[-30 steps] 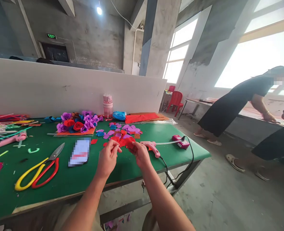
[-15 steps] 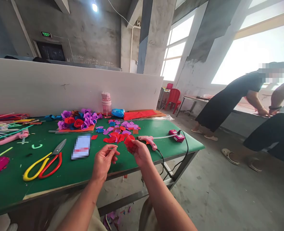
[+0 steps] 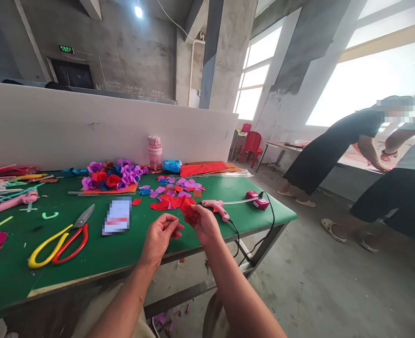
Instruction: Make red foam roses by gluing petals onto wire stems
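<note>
A red paper flower piece (image 3: 188,205) is pinched in my right hand (image 3: 205,224), above the table's front edge. Close on its left, my left hand (image 3: 161,234) has thumb and fingertips pressed together; whatever they pinch is too small to make out. Just beyond the hands lie loose red, purple and blue paper petals (image 3: 172,190). A pink glue gun (image 3: 219,207) rests right behind my right hand, a clear glue stick at its back. Further left, finished paper roses (image 3: 114,176) in purple and red sit in a bunch.
Scissors (image 3: 66,239) with yellow and red handles lie at the left beside a phone (image 3: 117,216). A pink bottle (image 3: 154,152) stands by the white partition (image 3: 105,126). A pink power strip (image 3: 257,200) with black cords sits on the green table (image 3: 278,211). Two people bend over another table at right.
My left hand has moved right, nearer the red paper piece, still pinched. My right hand keeps its hold almost in place. At right, the people's arms have shifted.
</note>
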